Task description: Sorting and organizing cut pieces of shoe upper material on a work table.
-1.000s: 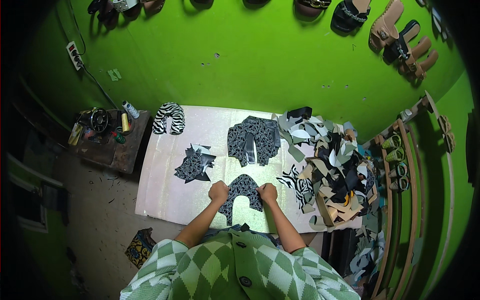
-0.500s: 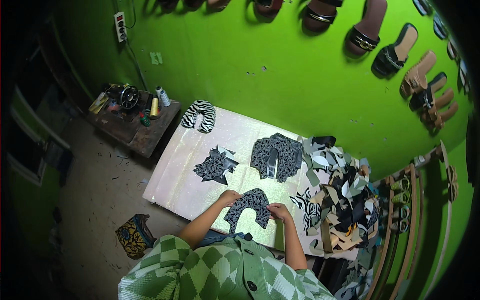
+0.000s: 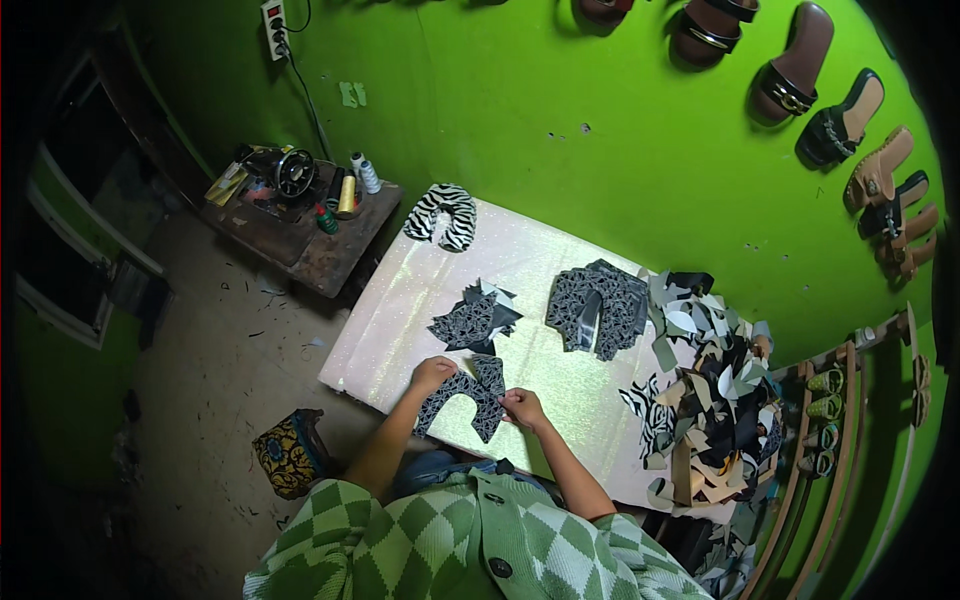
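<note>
The left hand point(image 3: 433, 374) and right hand point(image 3: 523, 409), as I observe, pinch their fingers closed on opposite sides of a patterned arch-shaped piece point(image 3: 488, 405) at the table's point(image 3: 560, 430) near edge, apparently unfinished and not yet released, whereas similar pieces point(image 3: 575, 308) already lie stacked toward the far edge.

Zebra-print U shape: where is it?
In the head view, above and just left of centre, the zebra-print U shape lies on the pale worktable's far-left corner, right of the dark side table.

That held cutout point(image 3: 487, 408) is black scribbled with grey, the arch point(image 3: 440, 197) zebra-striped, the surface point(image 3: 540, 380) pale, glittery, the wall point(image 3: 480, 110) bright green.
</note>
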`<state>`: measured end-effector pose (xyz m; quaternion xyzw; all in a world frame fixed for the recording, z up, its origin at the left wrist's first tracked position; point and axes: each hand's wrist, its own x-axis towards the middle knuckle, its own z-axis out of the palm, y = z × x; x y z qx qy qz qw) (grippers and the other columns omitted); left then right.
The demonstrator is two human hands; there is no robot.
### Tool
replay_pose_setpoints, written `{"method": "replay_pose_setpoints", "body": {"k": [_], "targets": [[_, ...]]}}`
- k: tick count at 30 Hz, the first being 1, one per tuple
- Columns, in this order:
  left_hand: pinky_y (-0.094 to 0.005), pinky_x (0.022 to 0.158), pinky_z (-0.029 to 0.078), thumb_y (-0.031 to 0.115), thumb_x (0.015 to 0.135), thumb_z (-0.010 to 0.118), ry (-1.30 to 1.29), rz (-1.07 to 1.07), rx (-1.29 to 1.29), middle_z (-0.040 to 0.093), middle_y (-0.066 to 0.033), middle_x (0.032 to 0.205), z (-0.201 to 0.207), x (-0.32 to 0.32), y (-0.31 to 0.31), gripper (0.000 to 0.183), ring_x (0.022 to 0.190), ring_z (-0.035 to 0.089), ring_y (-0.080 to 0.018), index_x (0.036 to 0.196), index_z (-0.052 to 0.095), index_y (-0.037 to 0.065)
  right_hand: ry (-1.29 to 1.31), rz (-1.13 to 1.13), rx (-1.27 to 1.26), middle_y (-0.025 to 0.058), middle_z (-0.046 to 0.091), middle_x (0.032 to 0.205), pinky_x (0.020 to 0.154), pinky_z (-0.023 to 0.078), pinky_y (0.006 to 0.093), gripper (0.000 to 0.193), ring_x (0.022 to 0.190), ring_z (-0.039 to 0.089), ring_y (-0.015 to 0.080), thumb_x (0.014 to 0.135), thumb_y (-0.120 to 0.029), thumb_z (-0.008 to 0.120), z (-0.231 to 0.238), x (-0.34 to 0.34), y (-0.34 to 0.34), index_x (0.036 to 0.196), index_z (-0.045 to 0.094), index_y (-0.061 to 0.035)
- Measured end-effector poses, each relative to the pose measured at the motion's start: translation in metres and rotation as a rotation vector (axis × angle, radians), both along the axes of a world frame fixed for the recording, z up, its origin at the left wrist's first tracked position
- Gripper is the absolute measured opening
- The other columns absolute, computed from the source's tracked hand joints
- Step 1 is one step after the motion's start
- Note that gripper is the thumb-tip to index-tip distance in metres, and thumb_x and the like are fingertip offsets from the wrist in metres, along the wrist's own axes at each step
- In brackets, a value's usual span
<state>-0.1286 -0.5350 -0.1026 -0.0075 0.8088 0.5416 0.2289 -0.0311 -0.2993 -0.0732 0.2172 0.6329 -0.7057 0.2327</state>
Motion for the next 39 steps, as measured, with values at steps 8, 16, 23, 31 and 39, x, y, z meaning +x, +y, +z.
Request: {"method": "replay_pose_setpoints", "body": {"k": [8, 16, 23, 31, 39], "targets": [[-0.0247, 0.069, 0.046, 0.009, 0.076, 0.065, -0.148, -0.164, 0.147, 0.064, -0.0082, 0.085, 0.022, -0.011, -0.048, 0.028, 0.078, 0.059, -0.0129, 0.102, 0.058, 0.004, 0.197, 0.001, 0.165, -0.0013, 0.051, 0.057, 0.041, 0.039, 0.0211, 0.01, 0.045, 0.046, 0.0059, 0.079, -0.007, 0.064, -0.017, -0.002, -0.03, 0.08, 0.055, -0.0031], [-0.0262, 0.068, 0.047, 0.007, 0.077, 0.06, -0.022, -0.203, 0.083, 0.063, -0.0091, 0.084, -0.003, -0.009, -0.029, 0.018, 0.078, 0.06, -0.0151, 0.094, 0.059, 0.002, 0.222, -0.05, 0.429, -0.0012, 0.057, 0.064, 0.053, 0.041, 0.0194, 0.011, 0.057, 0.05, 0.0045, 0.075, -0.01, 0.068, -0.012, 0.022, -0.022, 0.078, 0.061, -0.0027], [-0.0249, 0.071, 0.046, 0.009, 0.079, 0.059, -0.074, -0.224, 0.037, 0.061, -0.0053, 0.085, 0.018, -0.005, 0.009, 0.024, 0.079, 0.057, -0.0106, 0.102, 0.057, 0.003, 0.212, -0.12, 0.366, -0.0012, 0.056, 0.062, 0.049, 0.039, 0.0194, 0.011, 0.053, 0.048, 0.0045, 0.075, -0.009, 0.068, -0.016, 0.032, 0.004, 0.076, 0.06, -0.0022], [-0.0284, 0.066, 0.047, 0.01, 0.075, 0.062, 0.109, -0.327, 0.086, 0.064, -0.0045, 0.078, 0.018, 0.015, 0.071, 0.024, 0.071, 0.061, -0.015, 0.099, 0.061, 0.011, 0.223, -0.241, 0.351, 0.0006, 0.059, 0.063, 0.054, 0.042, 0.021, 0.013, 0.056, 0.051, 0.0064, 0.07, -0.011, 0.07, -0.004, 0.05, 0.071, 0.077, 0.064, -0.002], [-0.0371, 0.079, 0.042, 0.01, 0.068, 0.068, 0.657, -0.27, -0.27, 0.055, -0.0093, 0.099, 0.052, 0.041, 0.153, 0.035, 0.09, 0.052, -0.0285, 0.101, 0.058, 0.01, 0.356, -0.224, 1.267, 0.0122, 0.058, 0.086, 0.074, 0.046, 0.0345, 0.025, 0.079, 0.057, 0.0257, 0.072, -0.009, 0.062, 0.041, 0.057, 0.116, 0.096, 0.06, -0.004]]}}
